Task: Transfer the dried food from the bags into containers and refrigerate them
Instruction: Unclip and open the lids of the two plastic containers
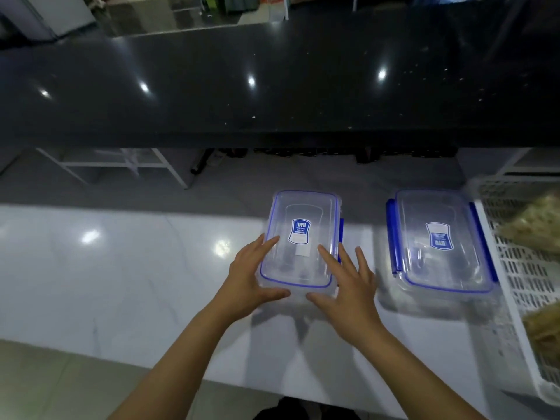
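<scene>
- Two clear containers with blue-sealed lids are seen on the white tabletop (121,268), both with their lids on.
- The nearer container (303,225) is framed between the two hands, and a blue label is shown on its lid.
- The left hand (251,280) is laid against the container's near left corner. Its fingers are held straight and slightly spread along the lid's left edge, and its thumb is set against the near end wall.
- The right hand (348,283) is laid at the near right corner. Its forefinger is stretched flat on the lid, its other fingers are spread past the right edge, and its thumb is set against the near end wall, close to the left thumb.
- A blue clip (341,234) is seen on the container's long side, just beyond the right hand's fingertips.
- The second container (442,241) is stood to the right of the right hand, apart from it, with blue clips folded along both long sides.
- A white perforated basket (515,298) is placed further right of that hand, just beside the second container; whether they touch cannot be told.
- Bags of dried food (533,225) are held in the basket, well clear of both hands.
- A dark glossy counter (272,86) is seen ahead of the hands.
</scene>
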Demonstrator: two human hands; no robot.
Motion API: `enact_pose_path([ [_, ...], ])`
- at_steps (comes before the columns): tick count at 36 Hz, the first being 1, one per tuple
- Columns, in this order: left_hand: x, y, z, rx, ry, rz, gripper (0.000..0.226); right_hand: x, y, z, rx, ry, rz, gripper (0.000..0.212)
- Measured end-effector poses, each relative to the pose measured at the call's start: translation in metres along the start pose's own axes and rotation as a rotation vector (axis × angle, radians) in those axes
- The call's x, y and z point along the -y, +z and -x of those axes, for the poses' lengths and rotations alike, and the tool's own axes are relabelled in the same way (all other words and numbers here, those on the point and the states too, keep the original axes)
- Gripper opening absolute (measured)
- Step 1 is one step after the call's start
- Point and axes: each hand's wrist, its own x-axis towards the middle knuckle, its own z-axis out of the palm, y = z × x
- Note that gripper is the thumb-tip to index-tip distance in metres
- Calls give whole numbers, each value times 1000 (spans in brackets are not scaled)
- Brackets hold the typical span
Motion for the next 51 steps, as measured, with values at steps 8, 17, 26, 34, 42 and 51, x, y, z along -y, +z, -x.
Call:
enact_pose_path([
  [8, 18, -44, 7, -93, 143, 62, 98, 45, 12, -9, -131, -136, 149, 92],
  [17, 135, -148, 9, -116, 144, -34, 97, 145, 125, -46, -45, -117, 192, 99],
  [26, 268, -212, -3, -53, 18, -165, 96, 212, 258, -88, 95, -4, 278, 102],
  [34, 321, -229, -4, -33, 36, -194, 100, 233, 316, -98, 50, 72, 315, 99],
  [42, 344, -230, -1, 9, 71, -232, 95, 225, 333, -96, 35, 56, 400, 93],
  [51, 340, -230, -2, 37, 36, -287, 102, 225, 320, -92, 124, 67, 418, 96],
])
